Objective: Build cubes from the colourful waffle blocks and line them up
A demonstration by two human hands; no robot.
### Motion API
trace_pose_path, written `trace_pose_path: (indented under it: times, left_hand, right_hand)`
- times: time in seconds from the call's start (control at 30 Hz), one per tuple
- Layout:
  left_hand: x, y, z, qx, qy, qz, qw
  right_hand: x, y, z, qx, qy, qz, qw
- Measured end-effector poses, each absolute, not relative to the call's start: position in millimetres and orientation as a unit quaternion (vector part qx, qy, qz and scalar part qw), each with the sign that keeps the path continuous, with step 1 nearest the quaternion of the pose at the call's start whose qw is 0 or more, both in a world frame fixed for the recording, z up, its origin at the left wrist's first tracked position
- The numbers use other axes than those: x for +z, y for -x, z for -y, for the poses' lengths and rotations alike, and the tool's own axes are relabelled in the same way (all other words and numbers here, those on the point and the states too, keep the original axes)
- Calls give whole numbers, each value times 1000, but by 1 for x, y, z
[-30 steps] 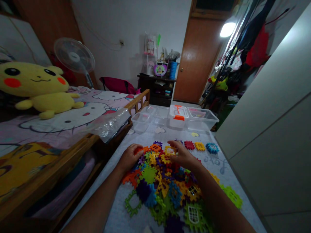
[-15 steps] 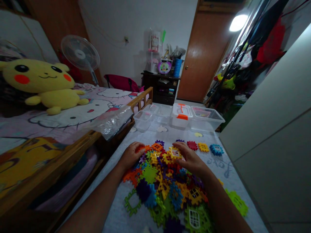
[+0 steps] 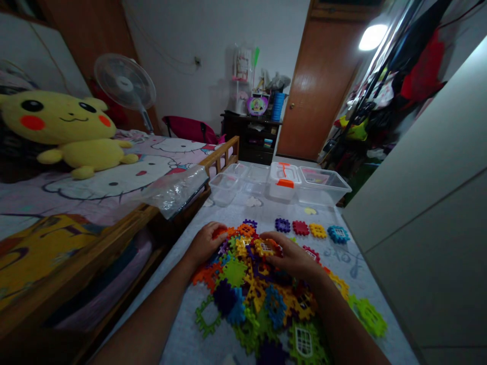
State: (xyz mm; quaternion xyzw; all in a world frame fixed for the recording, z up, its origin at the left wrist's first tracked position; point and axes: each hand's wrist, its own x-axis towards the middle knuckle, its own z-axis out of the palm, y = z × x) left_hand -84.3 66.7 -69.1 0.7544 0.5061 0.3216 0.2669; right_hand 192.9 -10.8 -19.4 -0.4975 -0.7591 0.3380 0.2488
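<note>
A heap of colourful interlocking plastic tiles (image 3: 258,289) lies on a pale patterned cloth (image 3: 182,339). My left hand (image 3: 205,244) rests on the heap's far left edge, fingers curled over an orange tile (image 3: 219,232). My right hand (image 3: 292,257) is on top of the heap, fingertips pinching a yellow window tile (image 3: 266,247). Beyond it, single tiles lie in a row: purple (image 3: 282,224), red (image 3: 300,227), yellow (image 3: 317,230), blue (image 3: 338,233).
Clear plastic boxes (image 3: 222,188), a lidded box with an orange latch (image 3: 283,181) and a larger tub (image 3: 323,185) stand at the far end. A bed with a wooden rail (image 3: 216,157) and a yellow plush toy (image 3: 64,129) is on the left, a pale cabinet (image 3: 429,203) on the right.
My right hand has drawn back from the row toward the heap's middle, uncovering a purple tile in the row. My left hand has stayed put.
</note>
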Motion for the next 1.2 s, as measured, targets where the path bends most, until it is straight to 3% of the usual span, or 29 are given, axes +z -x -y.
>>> trace_pose_path:
  times: [0.43, 1.2]
  left_hand:
    - [-64, 83, -65, 330, -750, -508, 266]
    - [-67, 84, -66, 332, -748, -510, 266]
  right_hand:
    - [-22, -205, 3, 316, 539, 718, 307]
    - [-16, -203, 10, 296, 543, 761, 196]
